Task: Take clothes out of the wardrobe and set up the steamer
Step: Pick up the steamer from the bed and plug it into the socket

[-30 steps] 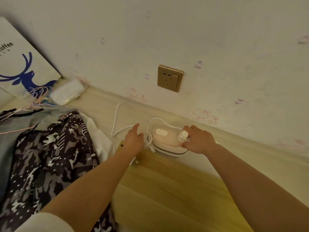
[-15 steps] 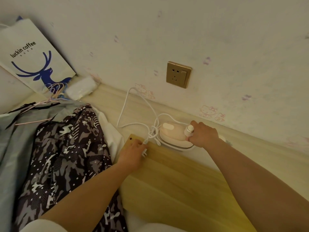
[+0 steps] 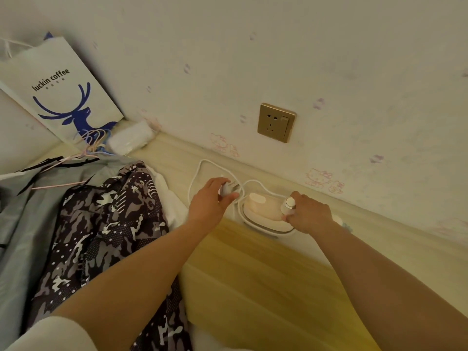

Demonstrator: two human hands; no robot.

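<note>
The left hand (image 3: 211, 203) pinches the white plug (image 3: 227, 189), prongs pointing toward the wall, while the cord (image 3: 195, 178) loops away behind that grip. Just right of it, the right hand (image 3: 309, 215) grips the handle (image 3: 288, 205) of the pink steamer (image 3: 263, 209) (lying flat at the board's (image 3: 266, 287) far edge). The socket (image 3: 276, 122) sits above, between the two grips; camouflage clothes (image 3: 101, 236) lie left.

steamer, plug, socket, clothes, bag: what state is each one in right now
steamer: lying on the ledge, right hand gripping its handle
plug: unplugged, pinched in the left hand
cord: loose, looped on the ledge
wall socket: nothing plugged in
camouflage garment: laid flat
paper bag: leaning against the wall
</note>
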